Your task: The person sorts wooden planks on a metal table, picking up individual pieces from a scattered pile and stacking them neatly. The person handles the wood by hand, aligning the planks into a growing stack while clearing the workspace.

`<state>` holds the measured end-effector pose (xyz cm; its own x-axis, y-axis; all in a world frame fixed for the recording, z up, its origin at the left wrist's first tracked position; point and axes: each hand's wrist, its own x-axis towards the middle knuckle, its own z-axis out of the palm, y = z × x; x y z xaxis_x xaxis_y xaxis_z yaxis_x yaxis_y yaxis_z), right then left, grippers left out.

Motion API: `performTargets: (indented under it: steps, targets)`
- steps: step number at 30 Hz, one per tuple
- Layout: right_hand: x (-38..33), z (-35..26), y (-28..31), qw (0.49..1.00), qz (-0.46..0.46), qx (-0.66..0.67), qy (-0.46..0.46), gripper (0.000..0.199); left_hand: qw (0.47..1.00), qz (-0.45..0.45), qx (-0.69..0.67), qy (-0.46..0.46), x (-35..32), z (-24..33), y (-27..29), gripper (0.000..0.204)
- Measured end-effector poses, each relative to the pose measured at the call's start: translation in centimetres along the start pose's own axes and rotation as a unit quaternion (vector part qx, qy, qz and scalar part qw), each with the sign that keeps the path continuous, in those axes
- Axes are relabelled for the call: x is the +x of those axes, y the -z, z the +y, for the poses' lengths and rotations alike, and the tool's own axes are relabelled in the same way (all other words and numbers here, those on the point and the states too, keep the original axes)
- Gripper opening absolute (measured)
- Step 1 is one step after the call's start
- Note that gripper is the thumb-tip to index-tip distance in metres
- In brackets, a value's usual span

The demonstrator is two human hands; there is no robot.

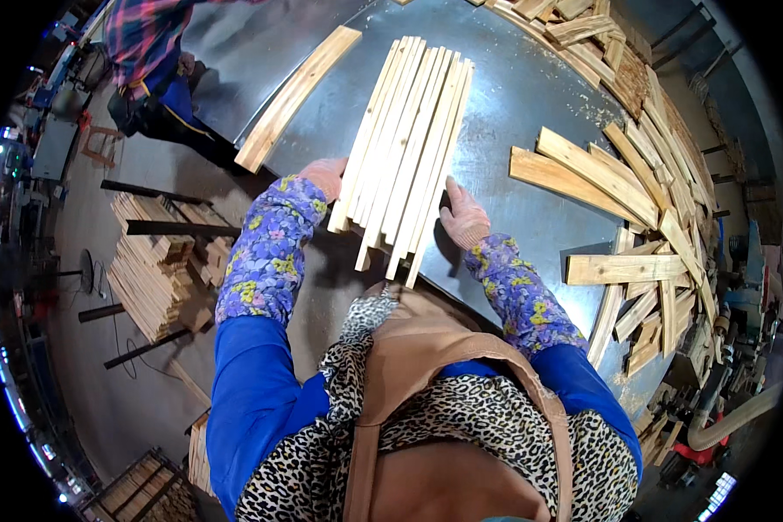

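A bundle of several thin pale wooden slats (406, 148) lies side by side on a grey metal table (513, 96), their near ends sticking out over the table's front edge. My left hand (326, 177), in a pinkish glove, presses flat against the bundle's left side. My right hand (463, 217), gloved the same way, rests with fingers extended against the right side of the slats. Neither hand is closed around a slat. Floral sleeve covers run up both forearms.
A single wider plank (296, 96) lies on the table left of the bundle. Heaps of short wood offcuts (635, 200) cover the table's right side. Stacked slats (157, 270) sit on the floor at left. Another person (152, 52) in a plaid shirt stands at upper left.
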<state>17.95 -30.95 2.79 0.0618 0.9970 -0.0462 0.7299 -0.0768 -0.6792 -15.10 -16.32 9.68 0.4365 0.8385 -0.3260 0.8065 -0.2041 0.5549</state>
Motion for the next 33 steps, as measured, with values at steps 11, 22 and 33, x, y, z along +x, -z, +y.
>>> performTargets:
  steps: [11, 22, 33]
  targets:
    - [3.9, -7.2, -6.1, 0.959, -0.081, 0.266, -0.054, 0.07, 0.88, 0.217, -0.41, 0.1, -1.4, -9.7, -4.7, 0.051]
    - [16.3, -9.6, -8.5, 0.95, -0.27, 0.156, -0.021, 0.077, 0.942, 0.255, 0.216, 0.011, 1.7, -2.6, 6.9, 0.074]
    - [-4.9, 22.4, 12.8, 0.842, 0.257, 0.248, -0.404, 0.06, 0.96, 0.076, 0.029, -0.268, 17.6, 24.6, -11.1, 0.073]
